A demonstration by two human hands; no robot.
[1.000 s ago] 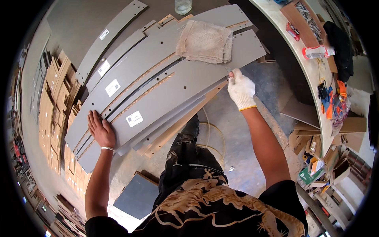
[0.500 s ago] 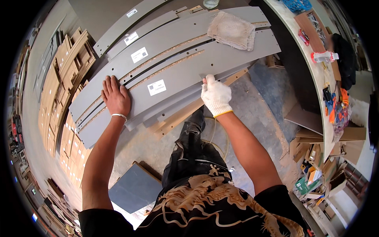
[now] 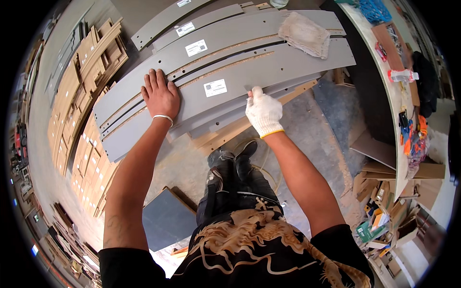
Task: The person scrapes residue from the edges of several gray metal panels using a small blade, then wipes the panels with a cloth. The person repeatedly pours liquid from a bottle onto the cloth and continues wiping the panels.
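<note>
Two long grey panels lie side by side in front of me. The nearer panel (image 3: 259, 72) has a white label, drilled holes and a groove with raw chipboard showing; the farther panel (image 3: 240, 36) is also grooved. My bare left hand (image 3: 161, 96) rests flat across them near their left part, fingers stretched out. My right hand (image 3: 264, 113), in a white knit glove, is closed at the near panel's front edge, right of the label. A small greyish thing seems to stick out at its fingertips, too small to name. A folded beige cloth (image 3: 305, 36) lies on the panels' right part.
More grey boards (image 3: 168, 19) lie behind, and others are stacked beneath. Stacked wood-coloured boards (image 3: 86, 91) stand at the left. On the right, a bench (image 3: 372, 43) carries a plastic bottle (image 3: 402, 76) and tools. A dark board (image 3: 168, 221) is low by my legs.
My right hand has slid left along the near panel's front edge, closer to the label. My left hand keeps its place on the panels. The whole view has shifted somewhat.
</note>
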